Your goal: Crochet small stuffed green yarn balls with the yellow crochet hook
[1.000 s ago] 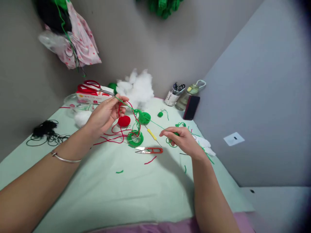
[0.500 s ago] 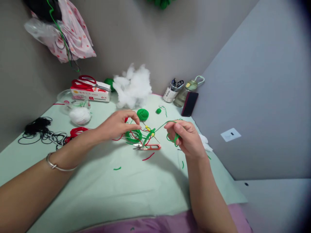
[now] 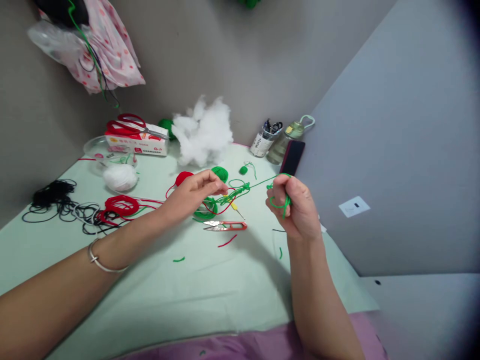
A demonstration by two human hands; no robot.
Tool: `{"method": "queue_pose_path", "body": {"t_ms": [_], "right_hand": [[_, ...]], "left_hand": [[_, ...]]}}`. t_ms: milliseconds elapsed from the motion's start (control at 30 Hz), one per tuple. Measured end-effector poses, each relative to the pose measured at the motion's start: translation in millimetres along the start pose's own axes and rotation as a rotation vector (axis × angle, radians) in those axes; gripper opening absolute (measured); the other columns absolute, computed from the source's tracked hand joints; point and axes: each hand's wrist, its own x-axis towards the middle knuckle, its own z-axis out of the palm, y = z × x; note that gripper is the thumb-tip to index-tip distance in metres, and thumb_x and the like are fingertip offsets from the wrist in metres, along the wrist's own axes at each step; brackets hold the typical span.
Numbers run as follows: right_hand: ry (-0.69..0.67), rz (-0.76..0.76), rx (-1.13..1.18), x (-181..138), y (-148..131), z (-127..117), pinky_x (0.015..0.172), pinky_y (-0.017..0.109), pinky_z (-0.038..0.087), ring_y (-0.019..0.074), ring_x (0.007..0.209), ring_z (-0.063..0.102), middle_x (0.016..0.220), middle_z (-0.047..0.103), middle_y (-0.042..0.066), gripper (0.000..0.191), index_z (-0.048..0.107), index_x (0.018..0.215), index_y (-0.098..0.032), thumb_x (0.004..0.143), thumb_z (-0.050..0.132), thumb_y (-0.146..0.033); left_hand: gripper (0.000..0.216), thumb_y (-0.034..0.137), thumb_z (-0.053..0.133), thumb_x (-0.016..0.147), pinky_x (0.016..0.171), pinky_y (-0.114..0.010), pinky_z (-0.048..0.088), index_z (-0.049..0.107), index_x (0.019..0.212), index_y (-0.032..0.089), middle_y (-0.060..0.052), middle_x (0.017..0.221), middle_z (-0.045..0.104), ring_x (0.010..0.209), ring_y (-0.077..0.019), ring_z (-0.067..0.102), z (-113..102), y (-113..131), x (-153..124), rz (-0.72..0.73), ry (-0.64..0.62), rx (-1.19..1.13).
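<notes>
My left hand (image 3: 195,192) is closed in a pinch on a green yarn strand (image 3: 258,183) mixed with red yarn (image 3: 215,210), above a small green yarn coil (image 3: 204,209). The green strand runs right, taut, to my right hand (image 3: 294,205), which is closed with loops of the same green yarn wound about its fingers. Below the strand on the pale green table cover (image 3: 187,295) lie red-handled thread snips (image 3: 225,226) and a yellow-handled crochet hook (image 3: 236,207). A red crocheted piece (image 3: 183,177) and a green crocheted ball (image 3: 220,173) lie just behind my left hand.
A red yarn coil (image 3: 120,205), black cord (image 3: 56,197) and a white yarn ball (image 3: 120,177) lie at the left. At the back stand a box with red scissors (image 3: 135,137), white stuffing (image 3: 204,132), a jar of tools (image 3: 264,140), a bottle (image 3: 287,142) and a phone (image 3: 292,156). Yarn scraps dot the cover.
My left hand came down from its raised spot to the table, then shifted right with the yarn. My right hand lifted and turned, taking up green loops and drawing the strand taut.
</notes>
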Motion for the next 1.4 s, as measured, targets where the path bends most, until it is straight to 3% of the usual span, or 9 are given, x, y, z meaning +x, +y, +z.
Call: {"method": "queue_pose_path", "body": {"t_ms": [167,300,433,633,800,967,1233,1400], "right_hand": [[-0.027,0.059,-0.034,-2,6,11,0.042,0.020,0.021,0.0043,0.043,0.019,0.050,0.037,-0.009,0.030,0.074,0.083,-0.021,0.083,0.076,-0.052],[-0.051,0.087,-0.055,-3,9,16,0.041,0.021,0.020,0.0049,0.043,0.018,0.050,0.036,-0.009,0.034,0.072,0.082,-0.022,0.082,0.075,-0.055],[0.103,-0.027,0.017,4,4,6,0.038,0.021,0.017,0.0078,0.044,0.012,0.052,0.027,-0.009,0.025,0.071,0.083,-0.027,0.084,0.074,-0.052],[0.251,-0.104,0.023,14,3,-7,0.037,0.020,0.018,0.0076,0.043,0.011,0.053,0.026,-0.010,0.022,0.070,0.084,-0.026,0.085,0.075,-0.048],[0.279,-0.071,-0.203,6,8,2,0.039,0.021,0.023,0.0046,0.041,0.030,0.053,0.043,-0.008,0.025,0.074,0.084,-0.022,0.080,0.078,-0.047],[0.156,-0.044,-0.579,-3,16,24,0.047,0.023,0.040,0.0078,0.047,0.049,0.059,0.055,-0.005,0.017,0.078,0.092,-0.024,0.084,0.075,-0.038],[0.069,-0.018,-0.881,-8,33,32,0.049,0.024,0.034,0.0092,0.048,0.043,0.055,0.050,-0.006,0.010,0.069,0.084,-0.022,0.087,0.063,-0.029],[0.202,-0.004,-0.818,1,30,23,0.049,0.024,0.037,0.0089,0.046,0.047,0.054,0.052,-0.006,0.009,0.065,0.077,-0.021,0.082,0.064,-0.029]], "left_hand": [[0.039,0.046,0.081,0.076,0.083,-0.035,0.050,0.060,0.100,0.023,-0.004,0.108,0.067,0.101,-0.0228,0.064,16,-4,-2,-0.009,0.030,0.115],[0.018,0.039,0.072,0.083,0.081,-0.035,0.049,0.070,0.090,0.022,-0.003,0.097,0.070,0.091,-0.0206,0.062,20,-11,-2,0.075,0.035,0.203],[0.020,0.040,0.074,0.081,0.077,-0.033,0.051,0.073,0.081,0.021,-0.002,0.086,0.072,0.085,-0.0196,0.065,10,-8,-1,0.024,0.054,0.139],[0.023,0.043,0.075,0.081,0.066,-0.028,0.054,0.077,0.090,0.022,-0.002,0.089,0.074,0.082,-0.0180,0.067,0,3,-2,-0.043,0.031,0.065],[0.026,0.048,0.074,0.083,0.064,-0.026,0.051,0.074,0.085,0.021,-0.001,0.083,0.071,0.077,-0.0161,0.065,0,3,-2,-0.032,0.002,0.027],[0.028,0.048,0.072,0.086,0.069,-0.026,0.049,0.075,0.089,0.020,-0.001,0.085,0.072,0.081,-0.0166,0.064,1,3,-2,-0.012,-0.026,0.044],[0.015,0.034,0.070,0.085,0.071,-0.028,0.047,0.071,0.083,0.020,-0.001,0.084,0.069,0.081,-0.0171,0.060,6,5,-3,0.099,0.020,0.225],[0.013,0.031,0.073,0.083,0.074,-0.029,0.048,0.067,0.079,0.020,0.001,0.078,0.066,0.076,-0.0153,0.061,-6,15,0,0.131,0.112,0.146]]}}
